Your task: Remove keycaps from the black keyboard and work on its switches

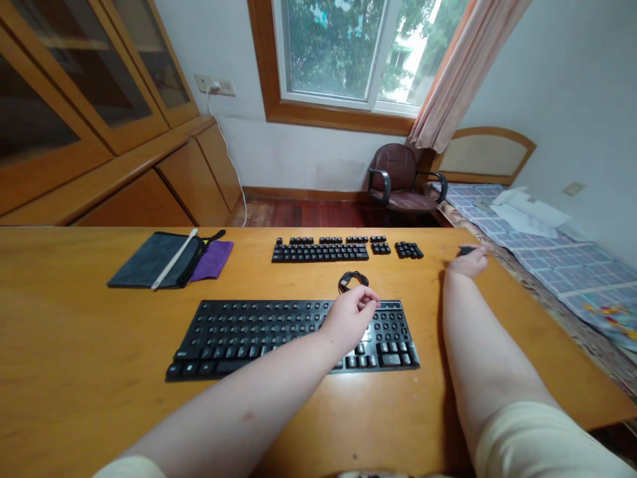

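A black keyboard [269, 325] lies on the desk in front of me, with most keycaps off its upper rows. Keycaps remain on its bottom rows and the lower part of the number pad. Above its right half is my left hand [351, 312], thumb and fingertips pinched together; whatever they may hold is too small to see. Off to the right, near the desk's edge, my right hand [468, 262] is closed on a small black object [465, 250], mostly covered by the fingers. Loose keycaps [321, 253] sit in rows beyond the keyboard. Between them lies a coiled black cable [353, 281].
On the left of the wooden desk [74, 345] lie a dark grey pouch [142, 259], a pale flat stick [174, 259] and a purple cloth [213, 260]. Beyond the desk stand a brown armchair [395, 169] and, to the right, a bed [547, 245].
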Demonstrator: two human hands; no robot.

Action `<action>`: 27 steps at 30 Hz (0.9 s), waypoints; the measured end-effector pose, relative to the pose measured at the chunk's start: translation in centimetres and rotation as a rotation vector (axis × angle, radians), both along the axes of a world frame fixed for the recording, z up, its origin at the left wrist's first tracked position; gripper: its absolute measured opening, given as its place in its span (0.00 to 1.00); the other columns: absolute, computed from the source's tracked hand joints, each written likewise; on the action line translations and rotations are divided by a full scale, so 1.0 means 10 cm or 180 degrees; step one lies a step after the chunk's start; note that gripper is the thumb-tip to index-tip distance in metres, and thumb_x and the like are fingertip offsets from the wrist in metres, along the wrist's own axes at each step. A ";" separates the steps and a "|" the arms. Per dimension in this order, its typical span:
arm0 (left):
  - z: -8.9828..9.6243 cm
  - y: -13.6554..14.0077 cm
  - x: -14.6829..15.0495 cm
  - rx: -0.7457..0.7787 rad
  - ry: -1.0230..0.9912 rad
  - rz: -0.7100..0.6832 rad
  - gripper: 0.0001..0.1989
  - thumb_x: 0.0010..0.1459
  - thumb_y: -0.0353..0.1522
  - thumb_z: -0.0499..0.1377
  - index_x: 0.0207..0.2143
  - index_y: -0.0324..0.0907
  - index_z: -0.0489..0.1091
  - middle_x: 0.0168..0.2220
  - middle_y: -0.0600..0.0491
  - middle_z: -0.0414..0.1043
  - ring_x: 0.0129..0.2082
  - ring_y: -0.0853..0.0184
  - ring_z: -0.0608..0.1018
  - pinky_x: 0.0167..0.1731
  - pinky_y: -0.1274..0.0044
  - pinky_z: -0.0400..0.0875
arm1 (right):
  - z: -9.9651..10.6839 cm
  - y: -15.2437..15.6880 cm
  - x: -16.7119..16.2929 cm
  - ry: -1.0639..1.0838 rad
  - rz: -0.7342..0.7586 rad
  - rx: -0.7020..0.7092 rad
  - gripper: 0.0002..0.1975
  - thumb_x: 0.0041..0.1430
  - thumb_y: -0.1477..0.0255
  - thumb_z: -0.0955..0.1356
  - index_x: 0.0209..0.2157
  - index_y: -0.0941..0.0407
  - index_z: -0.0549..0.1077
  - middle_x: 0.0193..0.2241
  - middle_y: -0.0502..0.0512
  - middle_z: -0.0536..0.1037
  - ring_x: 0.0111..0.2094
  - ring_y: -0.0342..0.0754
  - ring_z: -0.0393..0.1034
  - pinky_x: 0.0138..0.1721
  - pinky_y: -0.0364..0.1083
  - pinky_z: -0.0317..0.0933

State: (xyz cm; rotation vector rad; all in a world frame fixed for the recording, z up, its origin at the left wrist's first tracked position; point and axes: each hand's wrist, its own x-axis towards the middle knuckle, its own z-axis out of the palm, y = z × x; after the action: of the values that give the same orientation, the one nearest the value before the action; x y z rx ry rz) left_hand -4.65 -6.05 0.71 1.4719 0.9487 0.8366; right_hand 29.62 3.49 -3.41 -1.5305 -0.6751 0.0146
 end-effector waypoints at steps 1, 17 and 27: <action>0.01 0.00 0.00 -0.0018 0.0015 0.0006 0.05 0.53 0.30 0.54 0.31 0.40 0.69 0.26 0.56 0.68 0.27 0.72 0.70 0.27 0.80 0.63 | -0.01 0.05 0.01 0.0098 -0.0085 0.0115 0.30 0.61 0.52 0.46 0.23 0.55 0.64 0.18 0.50 0.61 0.19 0.44 0.60 0.20 0.45 0.56; 0.01 -0.01 -0.01 -0.0092 0.0121 -0.0015 0.05 0.54 0.31 0.54 0.32 0.41 0.70 0.27 0.56 0.70 0.28 0.71 0.71 0.29 0.79 0.65 | -0.01 0.24 -0.31 -0.0424 0.1320 -0.0831 0.15 0.47 0.64 0.68 0.35 0.59 0.77 0.31 0.60 0.79 0.33 0.51 0.72 0.35 0.48 0.65; 0.06 -0.01 -0.01 -0.0161 0.0123 -0.0037 0.06 0.53 0.30 0.54 0.31 0.40 0.70 0.27 0.55 0.71 0.28 0.71 0.72 0.29 0.79 0.65 | -0.04 0.24 -0.26 -0.0751 0.1391 -0.0934 0.14 0.48 0.64 0.68 0.33 0.58 0.78 0.35 0.60 0.80 0.40 0.55 0.73 0.45 0.52 0.63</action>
State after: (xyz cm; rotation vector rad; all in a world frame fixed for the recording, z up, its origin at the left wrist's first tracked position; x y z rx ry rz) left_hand -4.73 -6.18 1.28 1.4532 0.9823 0.7729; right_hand 27.02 5.88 -3.81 -1.6491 -1.2304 0.2771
